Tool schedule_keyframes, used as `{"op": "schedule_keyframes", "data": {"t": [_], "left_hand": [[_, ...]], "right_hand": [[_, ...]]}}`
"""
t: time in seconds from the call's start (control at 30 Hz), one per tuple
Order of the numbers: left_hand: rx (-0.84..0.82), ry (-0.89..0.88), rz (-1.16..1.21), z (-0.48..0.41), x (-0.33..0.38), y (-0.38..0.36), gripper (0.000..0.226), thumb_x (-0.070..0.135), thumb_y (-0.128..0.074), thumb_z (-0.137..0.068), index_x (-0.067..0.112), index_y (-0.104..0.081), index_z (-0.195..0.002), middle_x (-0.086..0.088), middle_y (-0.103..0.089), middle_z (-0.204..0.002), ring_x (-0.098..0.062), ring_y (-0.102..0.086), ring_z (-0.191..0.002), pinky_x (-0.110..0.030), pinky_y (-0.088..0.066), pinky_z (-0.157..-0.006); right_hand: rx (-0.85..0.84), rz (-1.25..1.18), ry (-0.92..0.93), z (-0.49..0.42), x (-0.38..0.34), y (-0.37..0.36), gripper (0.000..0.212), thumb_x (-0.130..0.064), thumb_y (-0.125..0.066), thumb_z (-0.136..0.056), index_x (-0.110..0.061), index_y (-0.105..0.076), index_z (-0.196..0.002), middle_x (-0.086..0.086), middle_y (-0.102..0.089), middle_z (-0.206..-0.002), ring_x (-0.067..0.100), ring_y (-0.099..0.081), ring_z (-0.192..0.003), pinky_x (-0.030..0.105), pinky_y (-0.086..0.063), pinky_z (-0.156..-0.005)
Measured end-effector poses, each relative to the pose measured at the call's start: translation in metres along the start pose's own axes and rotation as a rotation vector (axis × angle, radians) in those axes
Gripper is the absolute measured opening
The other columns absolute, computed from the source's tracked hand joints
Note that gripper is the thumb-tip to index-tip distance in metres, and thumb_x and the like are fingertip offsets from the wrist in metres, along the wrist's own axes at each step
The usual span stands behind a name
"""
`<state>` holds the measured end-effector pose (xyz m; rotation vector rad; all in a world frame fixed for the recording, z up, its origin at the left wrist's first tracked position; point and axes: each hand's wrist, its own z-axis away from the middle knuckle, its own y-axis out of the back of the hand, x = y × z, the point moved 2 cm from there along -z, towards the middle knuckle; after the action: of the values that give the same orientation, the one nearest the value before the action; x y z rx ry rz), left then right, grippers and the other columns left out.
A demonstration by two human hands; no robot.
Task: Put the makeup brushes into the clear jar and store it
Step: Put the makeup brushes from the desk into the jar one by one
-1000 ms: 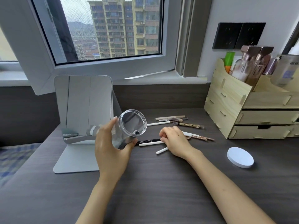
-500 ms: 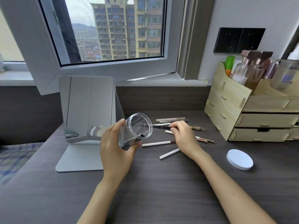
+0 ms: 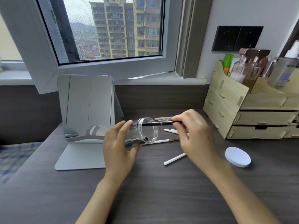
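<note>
The right hand [image 3: 193,136] is motion-blurred and hides parts of the brushes [image 3: 170,131] beneath it.

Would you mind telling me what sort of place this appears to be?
Probably a dressing table in a high-rise flat's bedroom: a standing mirror, a wooden organizer holding cosmetics bottles, and apartment towers outside the window.

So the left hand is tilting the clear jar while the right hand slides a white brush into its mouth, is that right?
Nearly. In the head view the brush in the right hand is black, not white; the white-handled brushes lie on the desk. The rest holds: the left hand has the clear jar tilted, and the brush tip is at its mouth.
</note>
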<state>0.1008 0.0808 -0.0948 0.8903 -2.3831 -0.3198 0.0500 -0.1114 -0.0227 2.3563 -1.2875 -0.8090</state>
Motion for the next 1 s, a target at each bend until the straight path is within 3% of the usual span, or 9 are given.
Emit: {"op": "schedule_keyframes", "data": {"t": [0.1,0.2,0.3,0.43,0.53,0.6,0.67,0.8,1.0], "left_hand": [[-0.033,-0.061,-0.024,0.001,0.002,-0.003,0.079,0.012,-0.086,-0.059,0.022,-0.046,-0.126,-0.010,-0.057,-0.122,-0.028,-0.050,-0.112,-0.046,-0.044,-0.090],[-0.063,-0.075,-0.022,0.003,0.002,-0.005,0.078,0.014,-0.086,-0.060,0.023,-0.045,-0.127,-0.010,-0.056,-0.123,-0.029,-0.049,-0.113,-0.038,-0.038,-0.098],[-0.069,-0.057,-0.046,0.002,0.000,-0.004,0.079,0.016,-0.087,-0.059,0.025,-0.045,-0.126,-0.010,-0.057,-0.122,-0.031,-0.051,-0.112,-0.043,-0.041,-0.095],[-0.051,-0.012,-0.052,0.000,-0.001,-0.003,0.080,0.015,-0.087,-0.056,0.023,-0.047,-0.125,-0.009,-0.059,-0.119,-0.029,-0.053,-0.110,-0.046,-0.045,-0.088],[-0.040,0.010,-0.033,0.000,-0.001,-0.003,0.077,0.014,-0.088,-0.055,0.018,-0.051,-0.123,-0.008,-0.060,-0.118,-0.024,-0.051,-0.108,-0.035,-0.041,-0.090],[-0.044,0.023,-0.029,-0.001,-0.001,-0.004,0.077,0.014,-0.088,-0.055,0.017,-0.052,-0.124,-0.007,-0.060,-0.118,-0.024,-0.051,-0.106,-0.030,-0.038,-0.089],[-0.049,0.028,-0.028,-0.001,-0.001,-0.004,0.077,0.014,-0.088,-0.055,0.016,-0.053,-0.124,-0.008,-0.060,-0.117,-0.025,-0.051,-0.105,-0.029,-0.037,-0.089],[-0.064,0.005,-0.028,0.001,0.003,-0.006,0.076,0.012,-0.087,-0.056,0.014,-0.054,-0.123,-0.009,-0.060,-0.117,-0.026,-0.051,-0.105,-0.033,-0.039,-0.089],[-0.080,-0.022,-0.012,0.004,0.005,-0.006,0.074,0.012,-0.087,-0.056,0.012,-0.055,-0.123,-0.008,-0.060,-0.118,-0.025,-0.050,-0.108,-0.036,-0.040,-0.091]], "right_hand": [[0.003,-0.051,0.028,0.002,-0.012,-0.023,0.007,-0.006,-0.066,-0.076,-0.004,-0.060,-0.077,0.008,-0.061,-0.071,0.014,-0.048,-0.067,0.021,-0.035,-0.064],[-0.041,-0.053,0.046,0.006,-0.013,-0.044,0.014,-0.010,-0.071,-0.073,-0.004,-0.060,-0.067,0.007,-0.060,-0.063,0.019,-0.052,-0.062,0.023,-0.037,-0.061],[-0.091,0.012,0.060,0.009,-0.007,-0.052,0.016,-0.023,-0.067,-0.078,-0.011,-0.067,-0.067,0.002,-0.064,-0.070,0.023,-0.055,-0.068,0.028,-0.040,-0.065],[-0.089,-0.165,-0.066,0.014,0.009,-0.035,0.020,-0.023,-0.057,-0.086,-0.013,-0.073,-0.079,-0.002,-0.065,-0.083,0.016,-0.054,-0.082,0.019,-0.041,-0.075],[-0.386,-0.307,-0.219,0.024,0.037,-0.008,0.016,-0.016,-0.059,-0.084,-0.021,-0.073,-0.091,-0.011,-0.064,-0.094,0.003,-0.055,-0.094,0.006,-0.036,-0.082],[-0.734,-0.284,-0.283,0.040,0.060,0.010,0.024,-0.016,-0.067,-0.080,-0.034,-0.069,-0.097,-0.019,-0.061,-0.106,-0.004,-0.050,-0.107,0.009,-0.033,-0.091],[-0.915,-0.169,-0.313,0.055,0.080,0.024,0.032,-0.028,-0.072,-0.071,-0.043,-0.065,-0.097,-0.023,-0.057,-0.109,-0.004,-0.046,-0.111,0.018,-0.034,-0.096],[-0.984,-0.006,-0.330,0.068,0.095,0.031,0.029,-0.031,-0.076,-0.067,-0.044,-0.063,-0.091,-0.022,-0.053,-0.102,0.002,-0.045,-0.106,0.028,-0.039,-0.095],[-0.927,-0.034,-0.356,0.070,0.095,0.025,0.011,-0.027,-0.068,-0.081,-0.037,-0.064,-0.077,-0.013,-0.058,-0.093,0.005,-0.048,-0.097,0.031,-0.044,-0.091]]}}
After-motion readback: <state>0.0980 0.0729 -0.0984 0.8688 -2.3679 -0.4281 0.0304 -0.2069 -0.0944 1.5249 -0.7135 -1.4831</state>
